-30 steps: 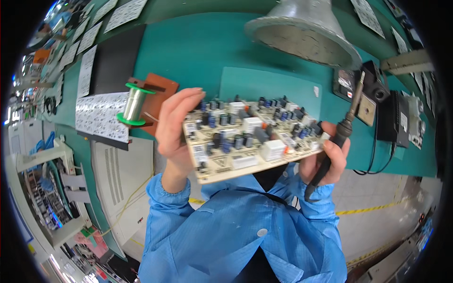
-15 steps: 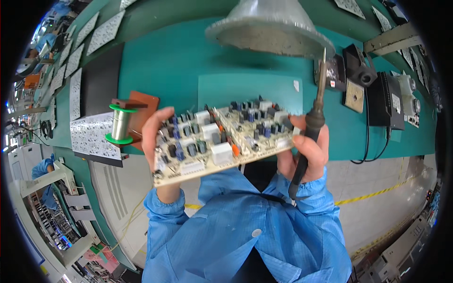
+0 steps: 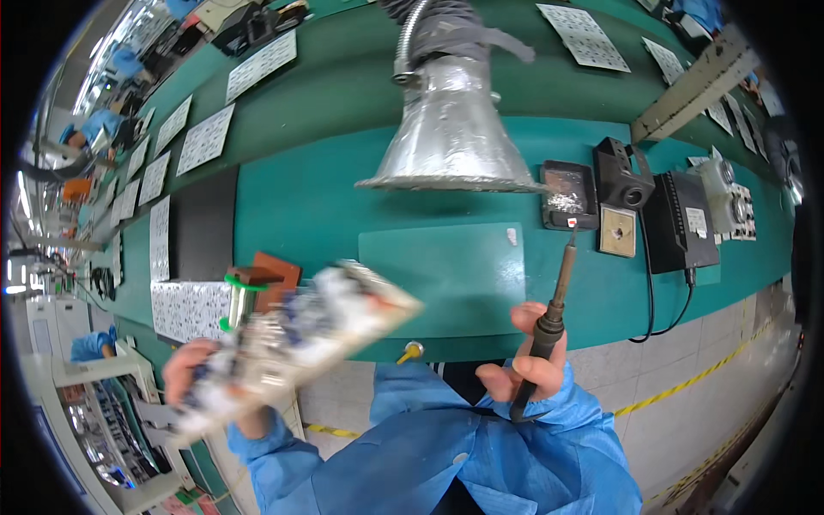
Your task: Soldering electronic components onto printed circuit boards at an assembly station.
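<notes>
Single head-worn fisheye view, looking down and forward over a green workbench [image 3: 343, 206]. The person's forearms enter from the lower edge, close to the lens. Straight edges bend toward the rim.

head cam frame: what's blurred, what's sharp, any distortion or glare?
Head view: the circuit board in the left hand is smeared by motion blur; the soldering iron in the right hand is sharp. Fisheye bends the green bench edges, with black corners. The foil hood shows bright glare.
</notes>
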Tool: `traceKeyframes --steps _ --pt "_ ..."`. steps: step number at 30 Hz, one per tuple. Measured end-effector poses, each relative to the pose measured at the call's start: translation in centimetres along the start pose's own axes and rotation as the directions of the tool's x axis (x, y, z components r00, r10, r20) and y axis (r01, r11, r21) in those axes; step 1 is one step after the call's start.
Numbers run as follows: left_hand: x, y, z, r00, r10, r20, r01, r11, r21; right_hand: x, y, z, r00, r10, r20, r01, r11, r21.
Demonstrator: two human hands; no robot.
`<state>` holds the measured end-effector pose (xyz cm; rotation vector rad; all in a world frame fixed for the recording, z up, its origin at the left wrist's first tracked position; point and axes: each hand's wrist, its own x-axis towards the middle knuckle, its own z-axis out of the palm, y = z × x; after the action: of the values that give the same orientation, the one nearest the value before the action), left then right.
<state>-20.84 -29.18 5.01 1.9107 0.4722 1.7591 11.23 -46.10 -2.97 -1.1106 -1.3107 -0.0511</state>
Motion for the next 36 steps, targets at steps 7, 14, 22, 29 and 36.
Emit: traceKeyframes --steps 7,14,22,29,36 --pt "12.0 -10.6 -3.3 0.971 -0.106 -0.215 0.229 0.680 0.697 -2.8 1.3 -1.7 0.979 0.181 0.091 -0.167 0.975 -0.145" --pt "18.3 -22.9 8.2 0.886 -0.456 -0.082 0.356 0.555 0.752 -3.3 1.3 -1.5 0.974 0.202 0.102 -0.181 0.966 -0.182" --pt "14.1 -27.9 14.9 0.925 -0.369 0.094 -0.048 0.132 0.990 -3.8 1.6 -1.1 0.974 0.204 0.103 -0.181 0.964 -0.192" --pt "7.9 -27.8 19.2 0.698 -0.714 0.053 0.197 0.263 0.944 -3.7 1.4 -1.2 0.968 0.222 0.117 -0.197 0.961 -0.196" --pt "6.4 -29.3 19.2 0.824 -0.562 0.067 0.068 0.215 0.974 3.3 3.3 -5.8 0.989 0.133 -0.069 -0.148 0.933 -0.327"
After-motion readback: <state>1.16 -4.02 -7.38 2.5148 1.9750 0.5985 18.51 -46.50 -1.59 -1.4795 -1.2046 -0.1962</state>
